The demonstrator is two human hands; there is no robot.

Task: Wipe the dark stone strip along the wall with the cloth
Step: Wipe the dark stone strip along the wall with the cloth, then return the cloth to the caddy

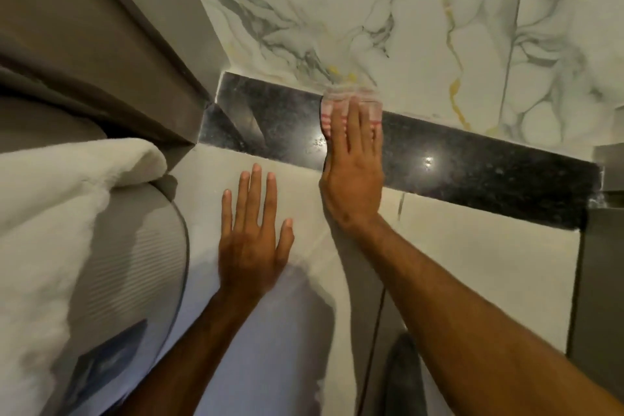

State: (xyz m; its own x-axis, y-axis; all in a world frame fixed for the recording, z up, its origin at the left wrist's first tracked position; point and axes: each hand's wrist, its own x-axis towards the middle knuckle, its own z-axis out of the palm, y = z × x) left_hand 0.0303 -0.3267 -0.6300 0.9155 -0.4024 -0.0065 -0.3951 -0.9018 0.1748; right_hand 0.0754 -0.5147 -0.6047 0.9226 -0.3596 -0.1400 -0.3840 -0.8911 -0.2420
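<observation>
The dark stone strip [472, 165] is a polished, speckled black band that runs along the foot of the white marble wall [422, 27], with small glints of light on it. The cloth [351, 101], pale with red stripes and blurred, lies flat against the strip's upper edge, overlapping the wall just above.

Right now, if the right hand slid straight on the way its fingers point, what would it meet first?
The right hand, flat on the cloth over the dark stone strip, points up the picture; it would probably reach the marble-patterned wall first.
</observation>
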